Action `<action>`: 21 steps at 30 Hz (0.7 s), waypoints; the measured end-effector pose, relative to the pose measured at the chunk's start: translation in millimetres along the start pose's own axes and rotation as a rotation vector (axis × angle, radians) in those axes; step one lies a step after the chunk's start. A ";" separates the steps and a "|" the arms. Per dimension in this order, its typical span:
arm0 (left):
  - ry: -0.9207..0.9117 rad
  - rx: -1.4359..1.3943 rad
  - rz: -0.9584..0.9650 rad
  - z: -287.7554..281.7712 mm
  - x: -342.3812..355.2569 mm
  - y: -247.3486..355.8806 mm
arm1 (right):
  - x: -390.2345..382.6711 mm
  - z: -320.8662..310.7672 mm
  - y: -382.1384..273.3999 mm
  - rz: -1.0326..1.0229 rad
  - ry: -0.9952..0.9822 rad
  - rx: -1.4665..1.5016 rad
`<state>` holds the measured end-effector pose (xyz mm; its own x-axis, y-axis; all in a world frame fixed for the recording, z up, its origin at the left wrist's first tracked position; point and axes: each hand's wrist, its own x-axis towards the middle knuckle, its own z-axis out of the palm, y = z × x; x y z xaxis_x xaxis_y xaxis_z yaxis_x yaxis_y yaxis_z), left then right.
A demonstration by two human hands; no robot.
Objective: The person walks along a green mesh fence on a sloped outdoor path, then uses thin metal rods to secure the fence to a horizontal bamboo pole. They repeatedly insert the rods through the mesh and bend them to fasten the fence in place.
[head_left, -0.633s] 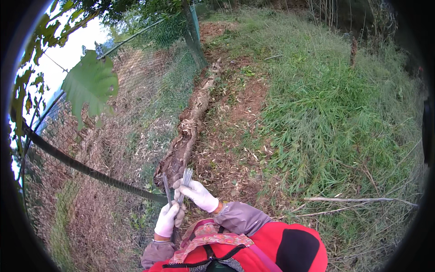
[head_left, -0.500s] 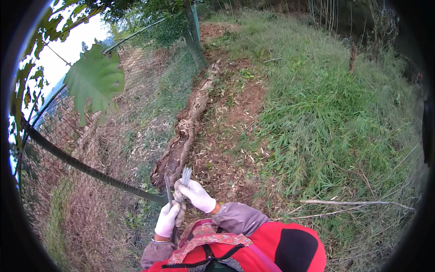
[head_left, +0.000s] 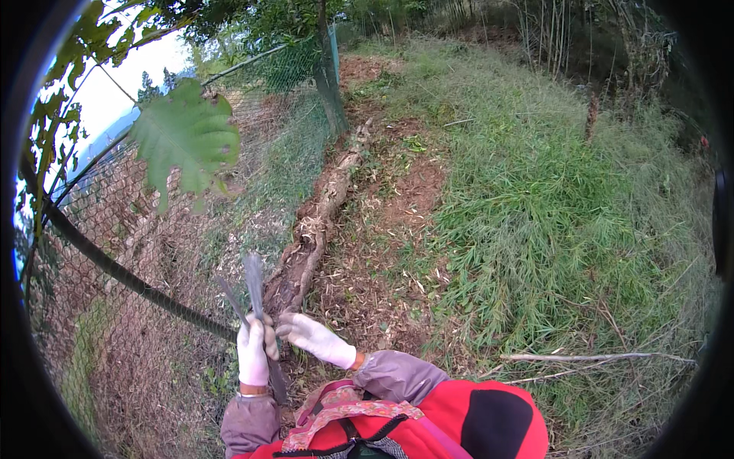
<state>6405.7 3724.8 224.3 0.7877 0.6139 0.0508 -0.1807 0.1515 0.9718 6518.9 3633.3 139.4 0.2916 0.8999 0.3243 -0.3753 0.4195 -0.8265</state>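
My left hand [head_left: 253, 353], in a whitish work glove, is closed round a bundle of thin grey wires [head_left: 254, 279], which fan out above the fist. The same hand grips a long, narrow grey tool [head_left: 231, 298]; its dark lower end shows below the fist, but its exact kind I cannot make out. Just to the right is my gloved right hand [head_left: 315, 339], its fingers stretched toward the left hand and nothing seen in them. Whether the fingertips touch the left hand is unclear.
A wire-mesh fence [head_left: 160, 252] with a dark curved pole [head_left: 130, 279] runs along the left. A rough log [head_left: 330, 191] lies beside it. A big leaf [head_left: 187, 138] hangs at upper left. Tall grass [head_left: 535, 206] and a bare branch [head_left: 581, 357] are on the right.
My left hand has moved left and slightly up with the wires and the tool. My right hand has let go of the wire bundle, and its fingers have straightened.
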 end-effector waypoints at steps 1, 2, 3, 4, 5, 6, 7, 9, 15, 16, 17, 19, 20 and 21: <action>-0.003 -0.063 0.057 1.4 7.3 2.5 | 0.8 3.2 2.8 0.069 0.004 -0.080; 0.008 -0.158 0.067 3.8 14.7 2.8 | 0.2 7.1 4.8 0.087 -0.054 -0.055; 0.016 -0.262 0.086 6.6 22.1 1.6 | -0.8 10.9 5.9 0.021 -0.086 -0.090; 0.019 -0.372 0.106 8.7 26.3 -0.9 | -1.5 13.5 5.9 0.064 -0.078 -0.212; 0.061 -0.368 0.077 9.9 28.1 -4.8 | -2.9 16.5 6.2 0.073 -0.100 -0.309; 0.097 -0.370 0.049 10.6 29.3 -10.2 | -5.3 16.4 5.3 0.132 -0.076 -0.343; 0.118 -0.377 0.032 10.0 30.6 -16.1 | -7.1 16.6 5.4 0.258 -0.069 -0.333; 0.129 -0.403 -0.028 4.7 29.3 -29.9 | -12.0 14.6 7.5 0.437 -0.095 -0.260; 0.106 -0.471 -0.243 -25.2 20.5 -80.4 | -39.0 9.1 32.9 0.599 -0.138 -0.022; 0.096 -0.467 -0.271 -28.9 16.5 -90.2 | -42.9 6.9 36.6 0.587 -0.187 -0.084; 0.141 -0.440 -0.341 -32.4 12.4 -99.0 | -45.7 4.5 39.6 0.627 -0.230 -0.195; 0.171 -0.488 -0.379 -38.3 4.6 -114.7 | -50.0 0.6 44.4 0.602 -0.242 -0.246; 0.192 -0.451 -0.385 -42.5 3.0 -119.9 | -51.0 -0.8 46.6 0.593 -0.233 -0.248; 0.187 -0.458 -0.373 -46.1 2.3 -124.4 | -51.6 -2.0 48.6 0.600 -0.222 -0.215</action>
<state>6402.9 3743.1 92.9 0.7376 0.5746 -0.3546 -0.1805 0.6738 0.7165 6487.4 3607.0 81.6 -0.1089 0.9825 -0.1514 -0.2257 -0.1728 -0.9588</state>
